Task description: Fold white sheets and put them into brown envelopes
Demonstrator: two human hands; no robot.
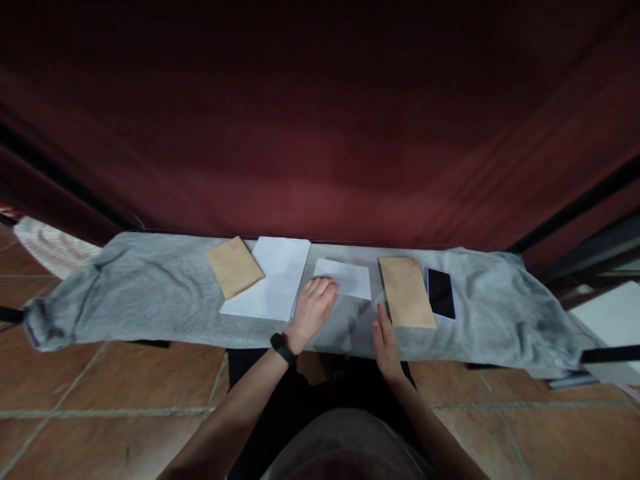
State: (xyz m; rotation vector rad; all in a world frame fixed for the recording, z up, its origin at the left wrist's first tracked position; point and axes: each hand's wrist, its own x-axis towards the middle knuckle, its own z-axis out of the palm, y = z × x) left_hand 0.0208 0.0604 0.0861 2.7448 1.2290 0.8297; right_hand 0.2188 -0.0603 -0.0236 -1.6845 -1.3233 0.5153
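My left hand [316, 303], with a black watch on its wrist, has its fingers curled together at the near left corner of a small white paper [350, 279]. The paper lies flat and looks folded, and the fingers hide that corner. My right hand [386, 345] is open, its fingers stretched forward and holding nothing. Its fingertips are close to the left edge of a brown envelope [407, 293]. Left of my left hand lie larger white sheets [280, 277], with another brown envelope [234, 267] overlapping their left side.
A grey cloth [165, 293] covers the long narrow surface. A dark-screened phone [441, 293] lies right of the right-hand envelope. Behind the surface rises a dark red panel [320, 173]. Brown floor tiles [125, 380] show below, and a striped cloth [53, 245] is at the far left.
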